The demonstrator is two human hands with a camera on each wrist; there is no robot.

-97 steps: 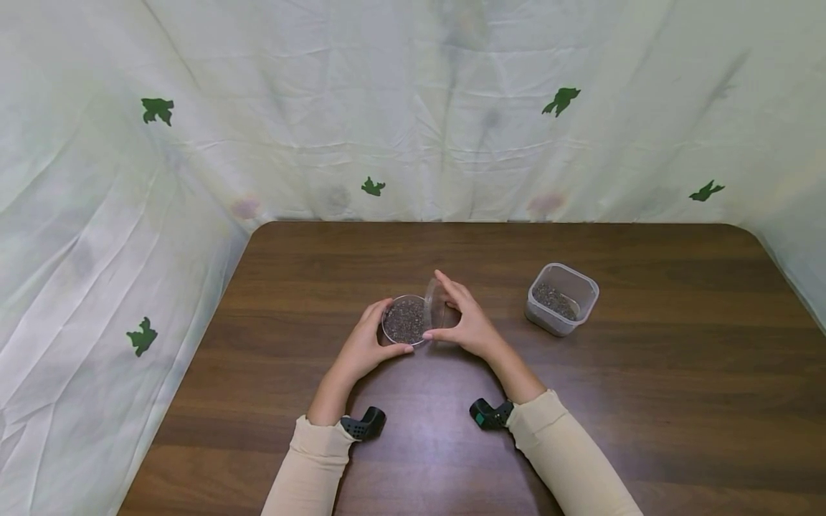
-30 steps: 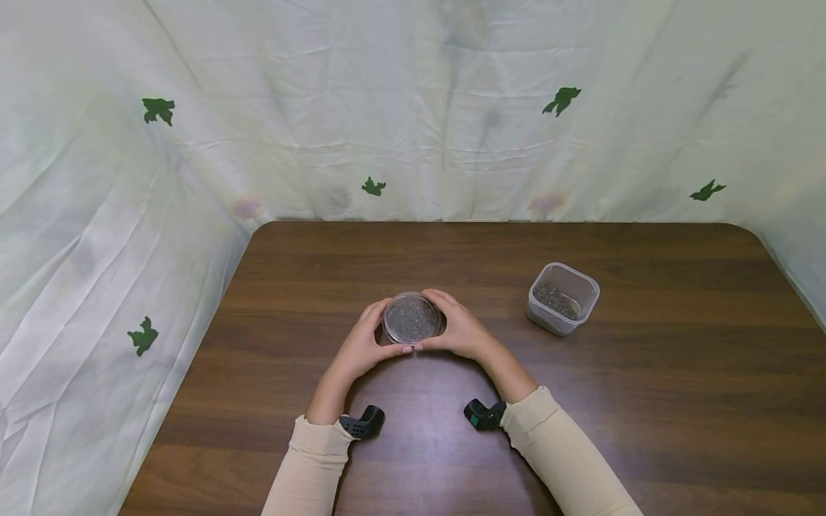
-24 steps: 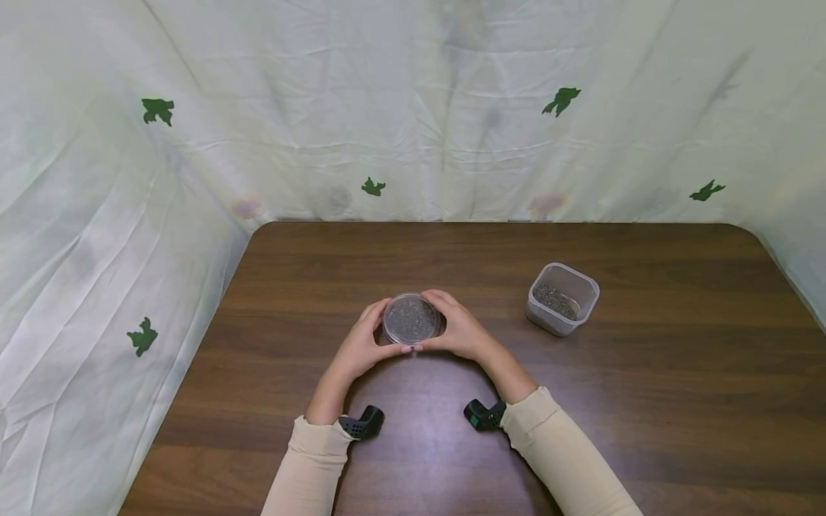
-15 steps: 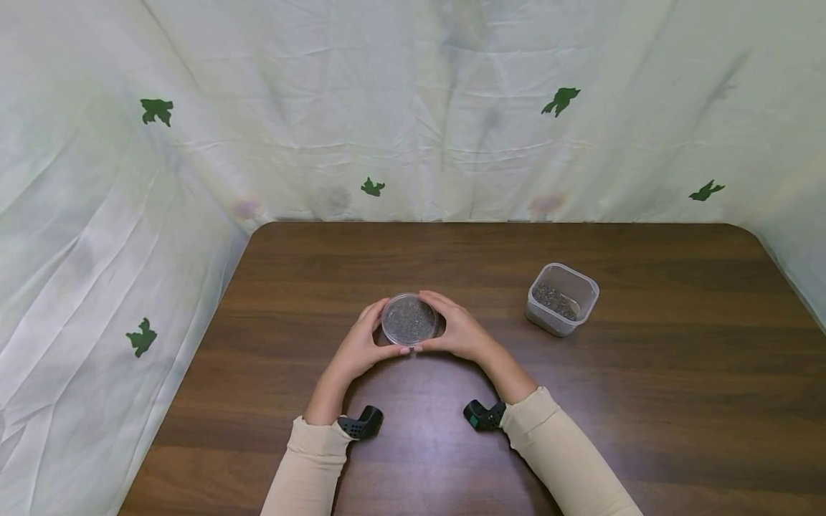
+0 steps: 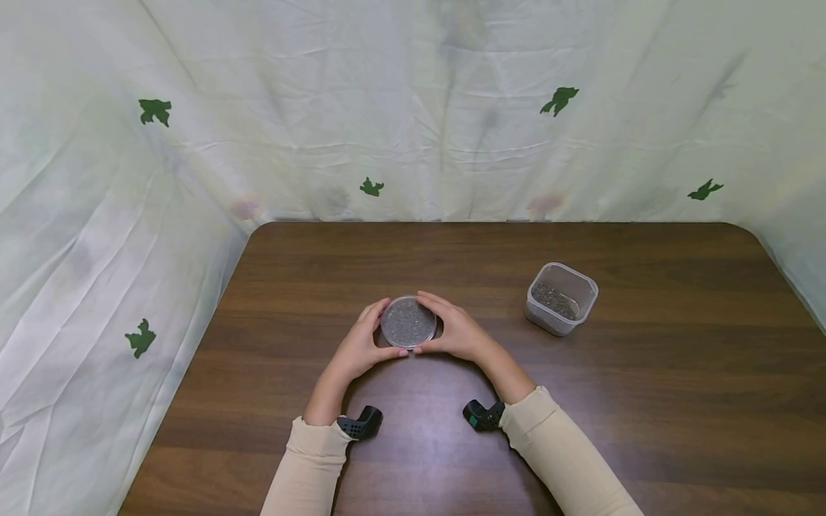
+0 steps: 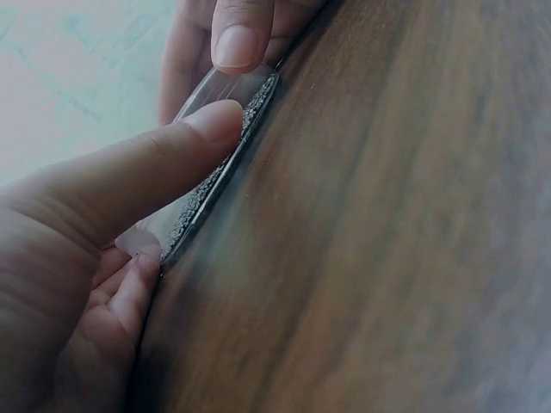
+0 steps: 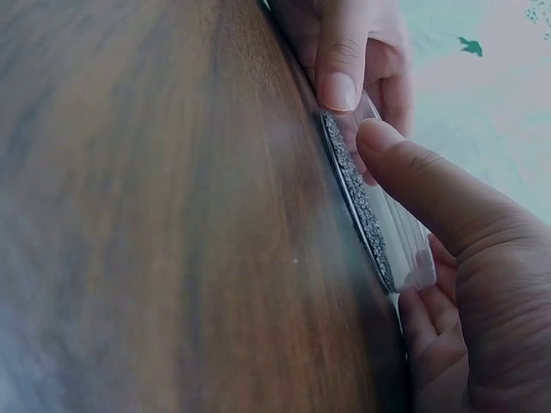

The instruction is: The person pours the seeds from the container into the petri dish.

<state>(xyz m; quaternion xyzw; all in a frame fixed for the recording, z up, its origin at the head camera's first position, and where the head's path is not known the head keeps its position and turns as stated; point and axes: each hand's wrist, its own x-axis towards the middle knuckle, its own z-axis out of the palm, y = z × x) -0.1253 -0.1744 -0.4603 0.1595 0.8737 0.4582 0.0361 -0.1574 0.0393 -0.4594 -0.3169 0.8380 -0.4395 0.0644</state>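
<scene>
A round clear petri dish lies flat on the table with its clear lid over it. Through the plastic, a layer of dark grey grains shows along the bottom. My left hand grips the dish and lid from the left, its thumb on the near side. From the right, my right hand holds the same dish, fingers round the far side and thumb at the near rim. Both thumb tips are close together at the front. The wrist views show the lid's side wall around the grains.
To the right stands a square translucent plastic tub, uncovered, with some dark grains in it. The brown wooden table reaches back to a pale cloth backdrop with green leaf-like shapes.
Earlier my right hand held the lid on edge at the dish's right; now it lies flat over the dish. In the last second the lid has shifted slightly left and nearer.
</scene>
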